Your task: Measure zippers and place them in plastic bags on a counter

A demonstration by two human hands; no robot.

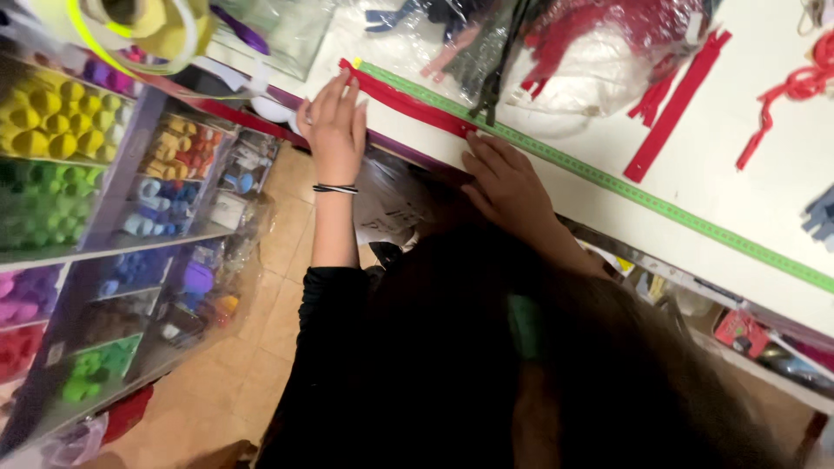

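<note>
Head view, looking down over your own dark hair and black sleeve: you've got a long red fabric zipper [404, 100] stretched flat along the near edge of the white counter [747, 187], lying right against the green measuring tape [608, 182] fixed along that edge. Its long axis follows the counter edge, one end by your left hand, the other by your right.

Your left hand [333, 130] sits at the zipper's far end, fingers flat and together, pinning the tip down near the tape's start. Your right hand [506, 184] is spread flat, fingertips pressing at the other end of the red strip. Neither hand grips anything; both are open, palms down, holding the zipper straight between them.

More red zippers [673, 108] lie further across the counter, well apart from your hands, beside a clear plastic bag [599, 43] of mixed zippers. Off your left, shelves of coloured thread spools [52, 130].
</note>
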